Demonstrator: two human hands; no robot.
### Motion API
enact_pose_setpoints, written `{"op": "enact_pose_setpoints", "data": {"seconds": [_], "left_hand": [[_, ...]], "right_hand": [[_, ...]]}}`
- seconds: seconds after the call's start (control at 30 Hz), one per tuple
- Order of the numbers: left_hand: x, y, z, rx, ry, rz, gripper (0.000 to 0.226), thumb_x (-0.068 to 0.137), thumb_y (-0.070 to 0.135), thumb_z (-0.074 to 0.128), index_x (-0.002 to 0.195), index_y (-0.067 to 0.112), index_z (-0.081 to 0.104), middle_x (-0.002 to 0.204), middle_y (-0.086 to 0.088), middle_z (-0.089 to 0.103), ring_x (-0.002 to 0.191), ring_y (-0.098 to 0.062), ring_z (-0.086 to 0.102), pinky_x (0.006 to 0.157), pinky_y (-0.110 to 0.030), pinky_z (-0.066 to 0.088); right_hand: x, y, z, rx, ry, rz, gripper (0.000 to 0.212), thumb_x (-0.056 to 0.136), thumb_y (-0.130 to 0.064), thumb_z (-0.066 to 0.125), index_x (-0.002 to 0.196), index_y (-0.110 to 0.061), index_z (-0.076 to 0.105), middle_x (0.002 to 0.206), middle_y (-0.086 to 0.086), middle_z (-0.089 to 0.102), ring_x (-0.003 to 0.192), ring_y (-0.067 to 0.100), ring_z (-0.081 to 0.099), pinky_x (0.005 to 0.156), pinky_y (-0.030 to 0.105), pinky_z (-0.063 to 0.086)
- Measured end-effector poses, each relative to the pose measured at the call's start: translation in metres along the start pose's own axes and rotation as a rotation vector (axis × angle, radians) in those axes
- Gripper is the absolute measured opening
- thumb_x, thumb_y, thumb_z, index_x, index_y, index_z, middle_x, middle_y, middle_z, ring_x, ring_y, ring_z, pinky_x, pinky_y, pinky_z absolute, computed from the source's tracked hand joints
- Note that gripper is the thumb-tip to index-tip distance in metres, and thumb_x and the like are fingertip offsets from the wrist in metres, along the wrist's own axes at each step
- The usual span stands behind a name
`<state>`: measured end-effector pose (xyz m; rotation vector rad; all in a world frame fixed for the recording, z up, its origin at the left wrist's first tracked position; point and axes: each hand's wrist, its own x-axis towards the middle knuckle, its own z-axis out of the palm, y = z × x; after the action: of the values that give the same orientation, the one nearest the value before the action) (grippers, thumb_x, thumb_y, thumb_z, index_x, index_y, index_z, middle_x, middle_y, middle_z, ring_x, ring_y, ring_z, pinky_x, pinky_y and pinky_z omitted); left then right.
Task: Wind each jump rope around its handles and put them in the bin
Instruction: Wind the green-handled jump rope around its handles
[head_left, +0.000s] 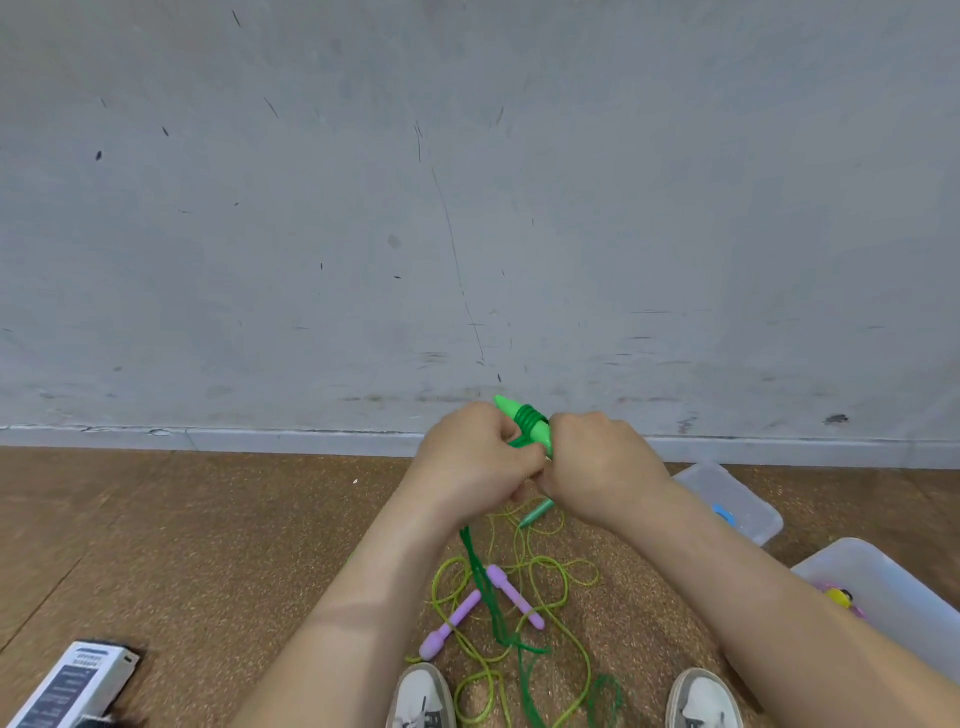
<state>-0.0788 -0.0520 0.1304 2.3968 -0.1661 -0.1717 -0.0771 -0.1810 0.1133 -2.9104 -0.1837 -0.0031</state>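
Grey scuffed wall (467, 208) fills the upper part of the view, brown cork floor (182, 545) below it. Translucent bin (893, 582) on the floor at lower right, something yellow and pink inside, too hidden to name. Its lid (737, 493) lies flat on the floor just behind it, blue sticker on top. White and dark box (67, 686) at the lower left corner.

Both forearms reach forward and meet at centre, held up in front of the wall base. Right hand (597, 467): grip clamped on the lower end of the green handles (524, 422), which stick up tilted left, several turns of cord already around them. Left hand (470, 457): grip curled on the green rope (488, 587), touching the right hand; the rest of the rope hangs from under it to the floor between the feet.

Yellow-green rope (569, 618) lies loose and tangled on the floor under the hands, with two purple handles (449, 623) on it. Another green handle (537, 512) lies on the floor beneath the right wrist. Two white shoes (423, 696) at the bottom edge.
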Motion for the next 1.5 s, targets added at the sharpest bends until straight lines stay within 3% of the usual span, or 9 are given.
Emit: {"op": "enact_pose_setpoints", "data": {"seconds": [0.13,0.37,0.6,0.73,0.87,0.97,1.17,1.33,1.5], "left_hand": [[-0.007,0.003,-0.01,0.316,0.198,0.192,0.016,0.07,0.03,0.074,0.086,0.029,0.069,0.077,0.004,0.066,0.075,-0.017,0.06,0.065,-0.03,0.046],[-0.006,-0.012,-0.021,0.043,-0.138,0.352,0.007,0.07,0.031,0.082,0.073,0.028,0.076,0.076,0.009,0.07,0.077,-0.006,0.063,0.075,-0.032,0.05],[0.0,-0.017,-0.018,-0.51,-0.405,0.127,0.029,0.064,0.027,0.082,0.045,0.016,0.063,0.037,0.003,0.041,0.034,-0.006,0.03,0.039,-0.016,0.022],[0.006,-0.024,-0.007,-0.618,-0.548,0.078,0.047,0.045,0.057,0.085,0.047,0.014,0.066,0.042,0.002,0.054,0.034,-0.007,0.043,0.04,-0.016,0.029],[0.01,-0.02,0.002,-0.887,-0.494,-0.193,0.049,0.082,0.039,0.059,0.04,0.013,0.063,0.038,0.001,0.045,0.031,-0.009,0.04,0.038,-0.015,0.027],[0.012,-0.021,0.005,-1.009,-0.569,-0.234,0.04,0.084,0.037,0.051,0.053,0.013,0.057,0.039,0.001,0.035,0.027,-0.006,0.029,0.035,-0.011,0.019],[0.013,-0.02,0.009,-0.712,-0.433,-0.095,0.048,0.101,0.036,0.037,0.064,0.009,0.05,0.035,-0.002,0.036,0.027,-0.007,0.02,0.035,-0.017,0.012],[0.011,-0.017,0.008,-0.522,-0.226,-0.048,0.018,0.096,0.031,0.054,0.093,0.014,0.055,0.054,-0.008,0.061,0.033,-0.012,0.028,0.037,-0.016,0.022],[0.003,-0.011,0.009,0.188,-0.002,0.198,0.015,0.087,0.039,0.064,0.09,0.024,0.064,0.074,0.002,0.068,0.067,-0.014,0.058,0.059,-0.03,0.042]], "right_hand": [[0.0,0.005,-0.004,-0.013,-0.182,-0.037,0.039,0.089,-0.05,0.053,0.074,-0.016,0.043,0.08,0.004,0.056,0.075,0.027,0.052,0.064,0.031,0.04],[-0.017,0.013,-0.035,0.167,-0.732,-0.105,0.037,0.081,-0.043,0.072,0.079,-0.007,0.062,0.054,0.001,0.047,0.044,0.017,0.039,0.038,0.018,0.031],[-0.024,0.011,-0.047,0.307,-0.715,-0.258,0.023,0.081,-0.016,0.074,0.069,-0.019,0.055,0.052,0.003,0.045,0.041,0.015,0.036,0.038,0.019,0.03],[-0.026,0.013,-0.051,0.409,-0.662,-0.279,0.023,0.08,-0.011,0.075,0.066,-0.015,0.058,0.046,-0.002,0.044,0.039,0.014,0.035,0.039,0.02,0.028],[-0.025,0.016,-0.051,0.612,-0.532,-0.26,0.025,0.08,-0.007,0.074,0.063,-0.013,0.055,0.042,-0.006,0.044,0.035,0.011,0.035,0.039,0.018,0.027],[-0.023,0.016,-0.049,0.774,-0.462,-0.199,0.03,0.08,-0.001,0.071,0.058,-0.011,0.054,0.041,-0.003,0.044,0.034,0.011,0.034,0.037,0.016,0.026],[-0.014,0.021,-0.046,1.085,-0.279,0.049,0.029,0.081,0.0,0.064,0.057,-0.009,0.05,0.044,0.003,0.045,0.033,0.01,0.031,0.037,0.014,0.018],[-0.001,0.034,-0.042,1.053,-0.176,0.28,0.012,0.079,-0.004,0.065,0.071,-0.003,0.056,0.05,0.008,0.053,0.036,0.016,0.04,0.035,0.019,0.025],[0.003,0.038,-0.04,1.002,-0.12,0.362,0.007,0.078,-0.002,0.062,0.074,-0.002,0.057,0.052,0.009,0.052,0.037,0.016,0.04,0.037,0.019,0.029]]}}
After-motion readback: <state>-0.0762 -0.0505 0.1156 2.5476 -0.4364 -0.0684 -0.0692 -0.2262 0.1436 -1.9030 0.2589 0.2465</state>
